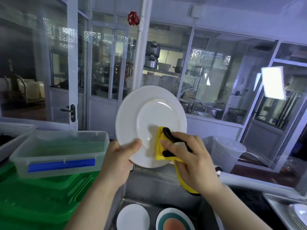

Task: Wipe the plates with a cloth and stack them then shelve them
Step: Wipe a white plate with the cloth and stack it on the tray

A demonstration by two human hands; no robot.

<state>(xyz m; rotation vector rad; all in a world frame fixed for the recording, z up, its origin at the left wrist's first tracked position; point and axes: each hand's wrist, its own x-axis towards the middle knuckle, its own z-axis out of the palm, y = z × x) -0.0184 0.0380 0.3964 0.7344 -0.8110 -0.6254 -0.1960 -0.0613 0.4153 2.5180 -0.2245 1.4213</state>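
White plate (150, 120) is held tilted above the sink (141, 185), face toward the camera. Left hand (119, 156) grips its lower-left rim, thumb on the face. Right hand (187, 156) presses a bunched yellow cloth (160, 146) against the lower-right face. Two plates (132, 216) lie below in the sink.

Both forearms bare, no sleeves visible; left grip (122, 156), right grip (189, 156) apparently ungloved, ringless.

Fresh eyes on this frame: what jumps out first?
The white plate held up at centre, gripped at its lower rim by the left hand while the right hand presses a yellow cloth on its face. Next, the green crate at lower left, and two more plates in the sink below.
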